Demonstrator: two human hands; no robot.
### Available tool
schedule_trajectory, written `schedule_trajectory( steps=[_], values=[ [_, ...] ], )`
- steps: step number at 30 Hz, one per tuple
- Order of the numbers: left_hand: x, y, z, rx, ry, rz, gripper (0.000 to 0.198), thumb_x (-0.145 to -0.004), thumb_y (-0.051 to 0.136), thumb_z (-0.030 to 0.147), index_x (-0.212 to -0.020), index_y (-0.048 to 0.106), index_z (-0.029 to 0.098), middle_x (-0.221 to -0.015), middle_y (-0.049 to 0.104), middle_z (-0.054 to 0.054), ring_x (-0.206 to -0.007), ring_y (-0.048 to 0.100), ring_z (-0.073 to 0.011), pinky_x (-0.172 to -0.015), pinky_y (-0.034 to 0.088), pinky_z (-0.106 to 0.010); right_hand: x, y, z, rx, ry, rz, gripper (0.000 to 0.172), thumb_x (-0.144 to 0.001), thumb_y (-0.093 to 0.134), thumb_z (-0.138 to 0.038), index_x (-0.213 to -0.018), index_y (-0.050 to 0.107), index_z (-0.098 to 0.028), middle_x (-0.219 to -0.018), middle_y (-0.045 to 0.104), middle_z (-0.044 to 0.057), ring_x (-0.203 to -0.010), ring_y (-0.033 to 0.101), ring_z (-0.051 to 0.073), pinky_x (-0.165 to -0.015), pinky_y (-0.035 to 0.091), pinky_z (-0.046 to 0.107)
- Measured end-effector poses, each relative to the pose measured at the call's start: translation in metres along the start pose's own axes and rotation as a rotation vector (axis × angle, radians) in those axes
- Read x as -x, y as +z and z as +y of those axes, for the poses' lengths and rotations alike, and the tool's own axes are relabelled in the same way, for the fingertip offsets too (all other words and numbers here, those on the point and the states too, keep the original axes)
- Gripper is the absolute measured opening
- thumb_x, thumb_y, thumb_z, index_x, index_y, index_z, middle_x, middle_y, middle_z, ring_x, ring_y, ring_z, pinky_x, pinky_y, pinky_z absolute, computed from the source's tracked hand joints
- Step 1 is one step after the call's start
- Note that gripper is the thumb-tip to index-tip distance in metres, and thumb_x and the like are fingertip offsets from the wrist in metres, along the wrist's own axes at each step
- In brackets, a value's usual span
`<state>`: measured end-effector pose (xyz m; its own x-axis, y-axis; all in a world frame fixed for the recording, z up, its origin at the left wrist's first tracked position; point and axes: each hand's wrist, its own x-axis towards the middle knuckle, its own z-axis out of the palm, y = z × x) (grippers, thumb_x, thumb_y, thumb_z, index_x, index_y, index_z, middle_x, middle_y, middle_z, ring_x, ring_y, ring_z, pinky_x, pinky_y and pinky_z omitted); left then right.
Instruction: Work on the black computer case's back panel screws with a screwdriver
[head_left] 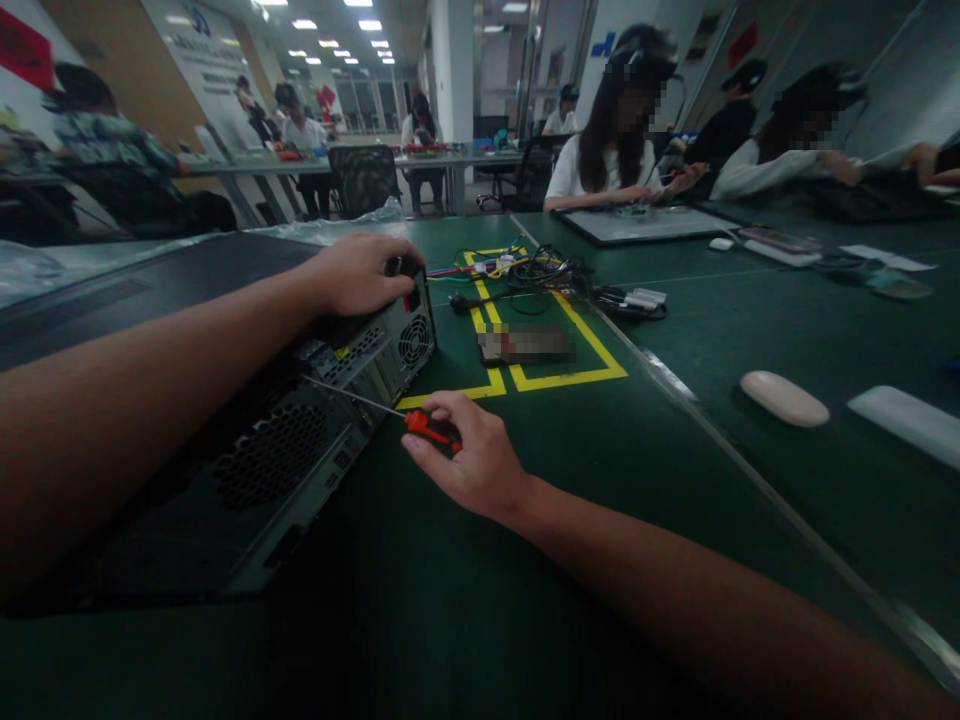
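A black desktop computer case (247, 470) lies on its side on the green table, its rear panel with a fan grille facing right. My left hand (360, 272) rests on the case's upper rear corner, fingers curled over the edge. My right hand (469, 458) grips a screwdriver with a red handle (431, 428). Its thin metal shaft points left, with the tip against the rear panel of the case.
A yellow taped rectangle (559, 375) marks the table beyond the case, with a tangle of cables (525, 272) and a small flat item inside it. A white mouse (784, 397) and white keyboard (907, 422) lie at right. Several seated people work at the far tables.
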<state>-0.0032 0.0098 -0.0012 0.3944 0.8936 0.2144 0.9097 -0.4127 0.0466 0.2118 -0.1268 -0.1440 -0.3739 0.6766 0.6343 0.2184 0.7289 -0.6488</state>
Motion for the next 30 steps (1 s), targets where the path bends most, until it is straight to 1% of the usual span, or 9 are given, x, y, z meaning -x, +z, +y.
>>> schedule_trajectory(
  steps=[3,5,8,14,21,30],
  values=[
    [0.0002,-0.0001,0.0001,0.0,0.004,0.001,0.059,-0.083,0.053,0.045,-0.136,0.071,0.025,-0.126,0.073,-0.011,-0.119,0.063,-0.0353,-0.11,0.045,-0.048,-0.0001,-0.0003,0.0013,0.02,-0.008,-0.018,0.02,-0.098,0.064,-0.038,-0.112,0.061,-0.024,-0.103,0.074,0.004,-0.09,0.071,0.017,-0.082,0.057,0.032],
    [0.0003,-0.0004,0.0007,-0.004,0.0,-0.001,0.059,-0.083,0.053,0.045,-0.136,0.071,0.024,-0.126,0.072,-0.011,-0.119,0.064,-0.0351,-0.11,0.045,-0.047,-0.0001,-0.0003,0.0019,0.029,-0.006,-0.024,0.018,-0.099,0.063,-0.036,-0.112,0.061,-0.023,-0.104,0.074,0.004,-0.091,0.071,0.017,-0.082,0.057,0.032],
    [0.0004,-0.0011,0.0022,-0.018,-0.005,-0.005,0.06,-0.084,0.052,0.045,-0.136,0.071,0.021,-0.126,0.072,-0.011,-0.117,0.064,-0.0347,-0.109,0.046,-0.046,0.0001,0.0,0.0026,0.026,-0.003,-0.023,0.018,-0.1,0.064,-0.036,-0.112,0.061,-0.023,-0.105,0.074,0.005,-0.091,0.071,0.016,-0.083,0.057,0.031],
    [0.0004,-0.0009,0.0024,-0.031,0.006,-0.012,0.061,-0.084,0.05,0.044,-0.136,0.07,0.02,-0.126,0.073,-0.011,-0.118,0.064,-0.0335,-0.109,0.046,-0.046,-0.0004,0.001,0.0039,0.02,-0.055,0.006,0.019,-0.101,0.063,-0.035,-0.112,0.062,-0.021,-0.103,0.074,0.005,-0.09,0.071,0.017,-0.082,0.057,0.031],
    [-0.0005,-0.0001,0.0011,-0.04,0.016,-0.002,0.06,-0.085,0.048,0.044,-0.135,0.07,0.02,-0.124,0.073,-0.012,-0.116,0.065,-0.0328,-0.107,0.047,-0.044,-0.0007,0.0008,0.0034,0.013,-0.011,-0.022,0.019,-0.1,0.063,-0.037,-0.112,0.062,-0.023,-0.105,0.074,0.005,-0.093,0.071,0.017,-0.085,0.058,0.032],
    [-0.0002,-0.0002,0.0011,-0.034,0.013,-0.003,0.06,-0.085,0.049,0.044,-0.135,0.07,0.02,-0.125,0.072,-0.012,-0.116,0.064,-0.0342,-0.106,0.046,-0.046,-0.0002,0.0016,0.003,0.014,-0.026,-0.007,0.019,-0.101,0.063,-0.037,-0.113,0.062,-0.023,-0.105,0.074,0.005,-0.092,0.072,0.017,-0.085,0.058,0.032]
  ],
)
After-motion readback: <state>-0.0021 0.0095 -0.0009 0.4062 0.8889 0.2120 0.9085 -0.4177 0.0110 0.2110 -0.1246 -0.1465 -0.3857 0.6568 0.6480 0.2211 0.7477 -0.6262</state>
